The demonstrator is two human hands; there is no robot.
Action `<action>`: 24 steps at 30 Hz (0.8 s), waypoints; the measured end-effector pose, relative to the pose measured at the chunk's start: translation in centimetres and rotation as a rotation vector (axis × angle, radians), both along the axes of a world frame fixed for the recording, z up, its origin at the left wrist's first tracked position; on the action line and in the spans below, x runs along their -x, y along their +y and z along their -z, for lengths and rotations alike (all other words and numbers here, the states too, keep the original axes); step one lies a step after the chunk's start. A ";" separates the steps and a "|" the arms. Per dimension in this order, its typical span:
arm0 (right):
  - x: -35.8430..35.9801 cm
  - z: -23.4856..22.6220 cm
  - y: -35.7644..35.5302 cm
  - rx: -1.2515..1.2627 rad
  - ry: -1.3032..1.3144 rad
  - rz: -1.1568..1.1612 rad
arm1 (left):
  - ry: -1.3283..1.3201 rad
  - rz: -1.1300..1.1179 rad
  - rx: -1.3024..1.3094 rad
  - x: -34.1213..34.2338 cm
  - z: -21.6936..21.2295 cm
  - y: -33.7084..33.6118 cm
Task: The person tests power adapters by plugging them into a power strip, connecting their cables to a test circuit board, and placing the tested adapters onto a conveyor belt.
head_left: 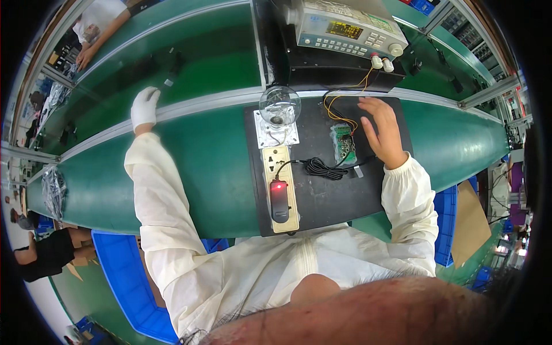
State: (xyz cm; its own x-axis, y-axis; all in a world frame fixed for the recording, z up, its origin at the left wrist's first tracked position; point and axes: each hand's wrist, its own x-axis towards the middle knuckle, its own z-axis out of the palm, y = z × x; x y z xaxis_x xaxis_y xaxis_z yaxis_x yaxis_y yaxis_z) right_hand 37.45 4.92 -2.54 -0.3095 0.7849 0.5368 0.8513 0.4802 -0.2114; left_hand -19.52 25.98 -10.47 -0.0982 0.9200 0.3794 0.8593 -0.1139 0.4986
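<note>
Landmark: the black mat [322, 195] lying on the green worktop [213, 172]; every place below is told from it.

Right hand: the bare right hand [382, 131] rests on the mat's far right part, just right of the small green circuit board [344, 144]. Fingers are spread flat and loose, grip wide, holding nothing. It seems to lie there to stay near the board without touching its solder side.

Left hand: the white-gloved left hand [144, 107] is stretched well off the mat to the far left, at the pale rail [190, 106] edging the conveyor belt [190, 63]. Fingers curl down over the rail; I cannot tell whether they pinch anything.

Circuit board: near the mat's far edge, right of centre, flat, tied by yellow wires [339, 109] to the grey bench instrument [348, 29] beyond the mat.

Lamp: a clear glass bulb [279, 104] on a white plate [276, 133] at the mat's far left corner, likely a load placed where its glow is easily seen.

Socket strip: a cream power strip [280, 190] runs down the mat's left side, carrying a black adapter [279, 201] with a red light on; its coiled black cord [319, 168] lies between strip and board.

In the way: cord and wires crowd the board's near and far sides, so the open approach is from the right.

Around: blue bins [129, 276] sit nearer than the mat, at the left, and another person's arm [95, 40] works far beyond the belt.
</note>
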 end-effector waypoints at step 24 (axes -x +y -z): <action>-1.0 4.0 0.3 0.119 0.182 -0.035 | 0.000 -0.013 -0.034 -0.1 0.1 -0.1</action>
State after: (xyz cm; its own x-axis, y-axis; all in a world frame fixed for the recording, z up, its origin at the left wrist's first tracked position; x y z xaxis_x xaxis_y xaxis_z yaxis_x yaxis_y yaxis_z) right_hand 38.49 5.19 -6.51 -0.2441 0.8367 0.4902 0.7774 0.4710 -0.4169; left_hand -19.43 25.90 -10.55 -0.1104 0.9052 0.4104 0.8611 -0.1191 0.4943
